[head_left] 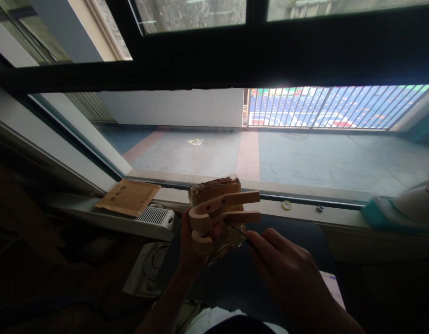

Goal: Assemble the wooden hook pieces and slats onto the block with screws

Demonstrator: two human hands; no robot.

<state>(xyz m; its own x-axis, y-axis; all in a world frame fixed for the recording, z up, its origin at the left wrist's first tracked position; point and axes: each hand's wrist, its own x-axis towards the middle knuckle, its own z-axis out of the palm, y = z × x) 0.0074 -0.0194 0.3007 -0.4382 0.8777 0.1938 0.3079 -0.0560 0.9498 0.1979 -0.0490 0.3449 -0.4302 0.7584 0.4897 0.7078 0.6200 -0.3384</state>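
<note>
My left hand (191, 253) is closed around a block wrapped in clear tape (214, 189), with torn brown layers along its top edge. Two pale wooden hooks lie side by side across the block's face: an upper wooden hook (235, 199) with two dark holes, and a lower wooden hook (247, 216). Their curved ends point left and down. My right hand (284, 262) grips a thin dark rod like a screwdriver shaft (236, 227). Its tip meets the lower hook near a hole. The rod's handle is hidden inside my fist.
Beneath my hands is a dark tabletop (301, 232), with a lit phone (333, 285) at its right. A brown envelope (129, 197) lies on the white radiator (155, 218). A tape roll (286, 205) and a small dark object (319, 209) sit on the windowsill, beside a teal container (385, 213).
</note>
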